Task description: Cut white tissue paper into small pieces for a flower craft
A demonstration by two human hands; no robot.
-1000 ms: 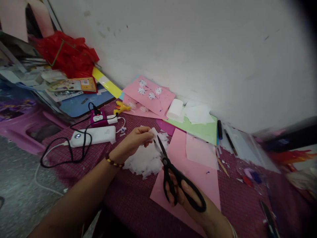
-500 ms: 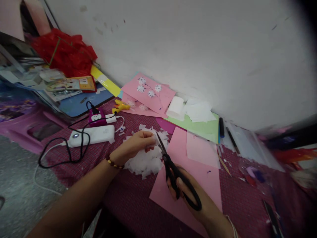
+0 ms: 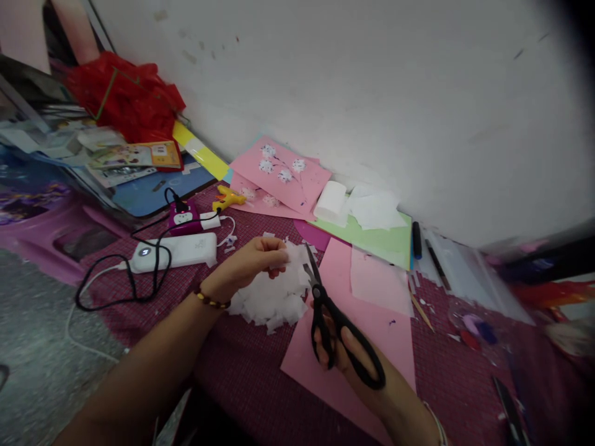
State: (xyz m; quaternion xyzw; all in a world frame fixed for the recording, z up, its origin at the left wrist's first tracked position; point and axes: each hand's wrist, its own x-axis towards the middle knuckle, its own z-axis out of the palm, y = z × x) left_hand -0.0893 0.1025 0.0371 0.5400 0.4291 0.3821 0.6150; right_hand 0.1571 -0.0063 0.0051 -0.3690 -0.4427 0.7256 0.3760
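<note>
Pinched between the thumb and fingers of my left hand (image 3: 264, 257) is a small piece of thin white paper (image 3: 281, 255). A pile of cut white paper bits (image 3: 269, 301) lies on the table below that hand. In my right hand (image 3: 341, 347) is a pair of black-handled scissors (image 3: 317, 291), with fingers through the loops. Their blades stand slightly apart and point up and away, just to the right of the left fingertips. A large pink sheet (image 3: 372, 371) lies under my right hand, with a paler sheet (image 3: 379, 279) on top of it.
Pink cards with white dotted flowers (image 3: 302, 186), a white paper roll (image 3: 331, 199) and a green sheet (image 3: 376, 241) lie by the wall. To the left are a yellow glue gun (image 3: 229, 198), a purple socket block (image 3: 183, 218) and a white power bank (image 3: 193, 251). Pens (image 3: 437, 265) lie right.
The scissor blades have moved slightly right, away from my left fingers, and opened a little. My left hand has shifted slightly left with the paper piece.
</note>
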